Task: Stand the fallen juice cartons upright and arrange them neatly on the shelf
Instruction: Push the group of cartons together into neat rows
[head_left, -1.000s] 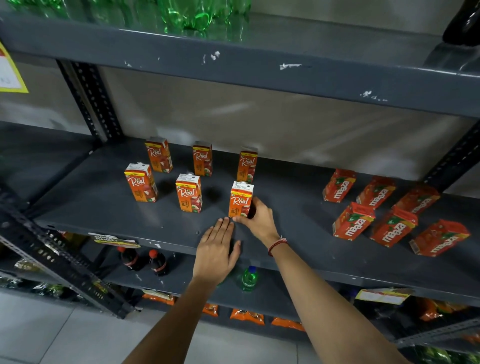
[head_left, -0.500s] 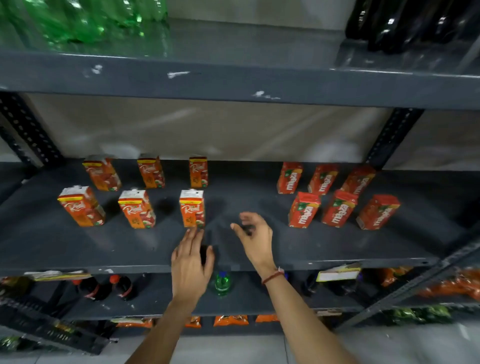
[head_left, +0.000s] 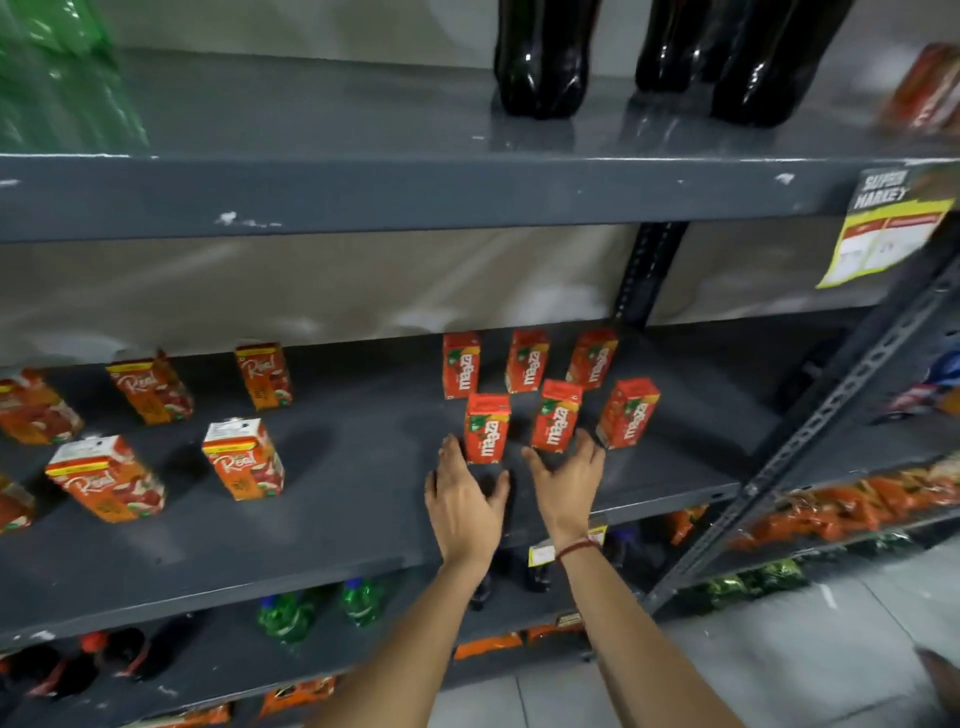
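Note:
Several red Maaza juice cartons stand upright in two rows on the grey middle shelf (head_left: 363, 525). The front row holds one carton at the left (head_left: 487, 427), one in the middle (head_left: 556, 414) and one at the right (head_left: 627, 413). My left hand (head_left: 462, 501) is open, fingers spread, just below and left of the front-left carton. My right hand (head_left: 569, 486), with a red thread on the wrist, is open just below the middle front carton. Neither hand holds anything. Several orange Real cartons, such as (head_left: 244, 460), stand upright further left.
Dark cola bottles (head_left: 543, 57) and green bottles (head_left: 62, 78) stand on the upper shelf. A yellow price tag (head_left: 888, 228) hangs at the right, beside a slanted metal upright (head_left: 810, 426). Small bottles and orange snack packets (head_left: 852, 506) fill the lower shelves.
My view and both hands have shifted right, from the Real cartons to the Maaza cartons. My right hand has let go of a Real carton and both hands now reach toward the front Maaza row.

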